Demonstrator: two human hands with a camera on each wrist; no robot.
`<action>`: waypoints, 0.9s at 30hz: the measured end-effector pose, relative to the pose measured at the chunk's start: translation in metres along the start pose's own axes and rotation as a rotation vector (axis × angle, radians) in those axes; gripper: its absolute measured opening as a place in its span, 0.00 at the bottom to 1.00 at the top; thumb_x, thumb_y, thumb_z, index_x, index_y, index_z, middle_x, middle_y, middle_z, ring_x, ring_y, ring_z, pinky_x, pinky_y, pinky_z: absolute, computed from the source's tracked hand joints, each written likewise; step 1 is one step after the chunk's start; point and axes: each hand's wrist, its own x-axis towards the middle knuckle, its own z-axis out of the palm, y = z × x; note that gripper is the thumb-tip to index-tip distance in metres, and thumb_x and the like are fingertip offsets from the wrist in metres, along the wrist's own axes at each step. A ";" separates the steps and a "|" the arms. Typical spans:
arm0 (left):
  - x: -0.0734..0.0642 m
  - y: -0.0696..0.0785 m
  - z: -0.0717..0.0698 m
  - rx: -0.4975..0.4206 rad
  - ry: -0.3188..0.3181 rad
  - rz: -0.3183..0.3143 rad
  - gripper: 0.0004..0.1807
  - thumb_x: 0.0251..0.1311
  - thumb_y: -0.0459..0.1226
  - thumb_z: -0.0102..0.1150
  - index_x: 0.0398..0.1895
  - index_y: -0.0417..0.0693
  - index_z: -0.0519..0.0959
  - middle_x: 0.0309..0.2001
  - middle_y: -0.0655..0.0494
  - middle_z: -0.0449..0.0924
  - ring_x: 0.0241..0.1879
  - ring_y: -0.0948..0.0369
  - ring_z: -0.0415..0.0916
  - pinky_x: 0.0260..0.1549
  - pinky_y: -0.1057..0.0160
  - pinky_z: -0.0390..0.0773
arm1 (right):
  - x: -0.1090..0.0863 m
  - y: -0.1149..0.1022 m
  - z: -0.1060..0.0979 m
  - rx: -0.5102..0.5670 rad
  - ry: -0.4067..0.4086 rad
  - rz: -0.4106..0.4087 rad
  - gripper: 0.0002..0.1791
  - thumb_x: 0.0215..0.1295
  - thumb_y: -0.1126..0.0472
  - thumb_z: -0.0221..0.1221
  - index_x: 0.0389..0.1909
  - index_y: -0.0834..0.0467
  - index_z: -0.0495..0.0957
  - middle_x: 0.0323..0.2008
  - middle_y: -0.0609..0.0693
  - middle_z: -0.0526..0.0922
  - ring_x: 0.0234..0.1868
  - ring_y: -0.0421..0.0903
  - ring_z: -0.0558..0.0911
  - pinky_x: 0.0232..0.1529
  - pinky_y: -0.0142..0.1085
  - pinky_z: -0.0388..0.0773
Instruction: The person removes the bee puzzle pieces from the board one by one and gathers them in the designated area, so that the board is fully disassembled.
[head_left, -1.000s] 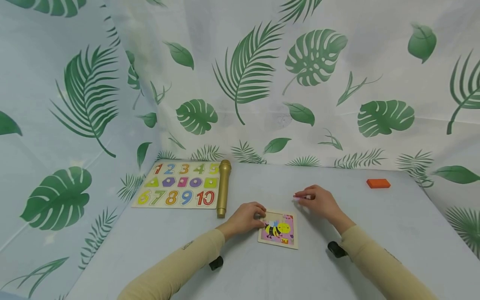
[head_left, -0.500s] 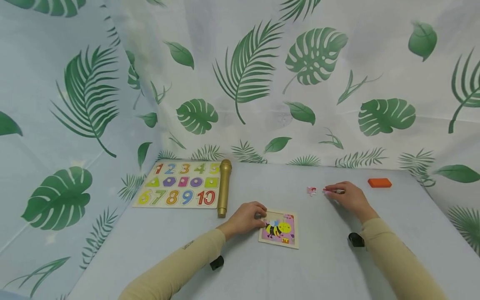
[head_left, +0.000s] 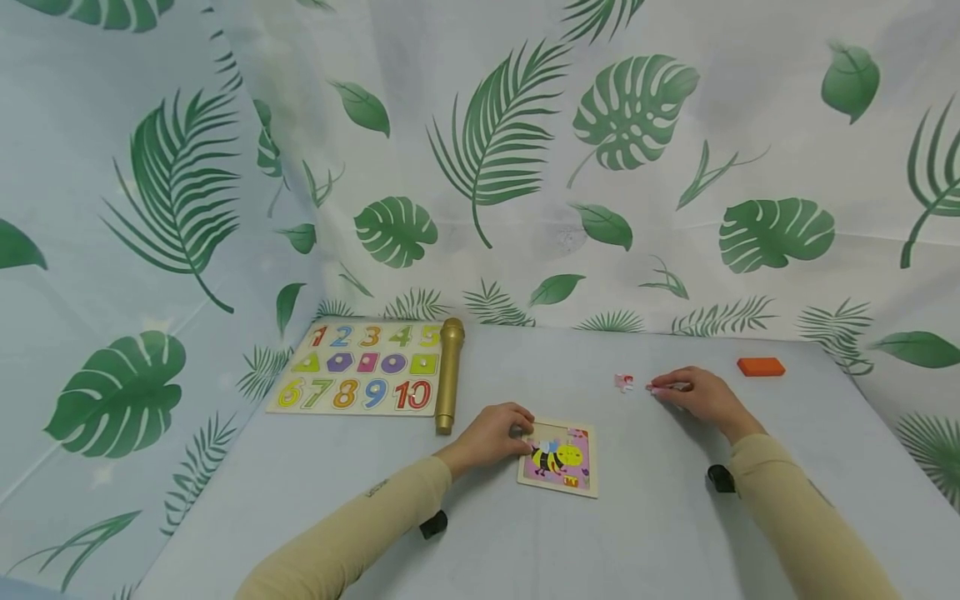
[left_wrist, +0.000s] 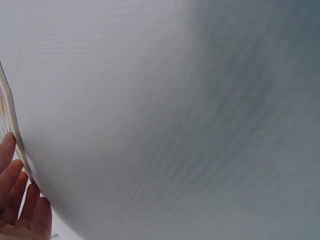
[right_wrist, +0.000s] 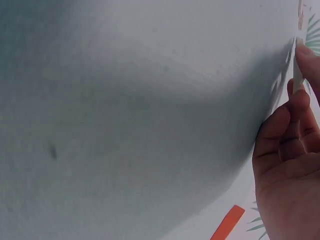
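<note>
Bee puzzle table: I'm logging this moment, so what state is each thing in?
Bee puzzle: flat on the table, top-left slot looks unfilled.
Left hand: holds the puzzle's left edge.
Right hand: pinches a pink piece at the table.
Loose piece: lies alone, untouched.
Number board: flat, all pieces seated.
Gold microphone: lying beside the board.
Orange block: lying flat, apart.

Right hand, fingers pinching a thin puzzle piece against the pale tablecloth; orange block beyond.
</note>
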 end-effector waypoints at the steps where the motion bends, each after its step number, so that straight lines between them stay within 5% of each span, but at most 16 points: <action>1: 0.000 0.000 0.000 0.001 0.000 0.000 0.14 0.56 0.38 0.70 0.45 0.43 0.85 0.54 0.56 0.80 0.57 0.59 0.74 0.61 0.61 0.69 | 0.000 -0.001 0.001 -0.008 0.000 -0.005 0.22 0.67 0.51 0.61 0.55 0.61 0.80 0.58 0.66 0.72 0.54 0.63 0.71 0.51 0.55 0.76; 27: 0.002 -0.002 0.003 -0.001 0.004 -0.008 0.14 0.56 0.38 0.71 0.44 0.44 0.85 0.54 0.57 0.80 0.58 0.60 0.74 0.61 0.61 0.69 | 0.007 0.001 0.005 -0.003 0.005 -0.009 0.19 0.69 0.59 0.59 0.57 0.62 0.78 0.56 0.65 0.72 0.56 0.64 0.70 0.56 0.61 0.71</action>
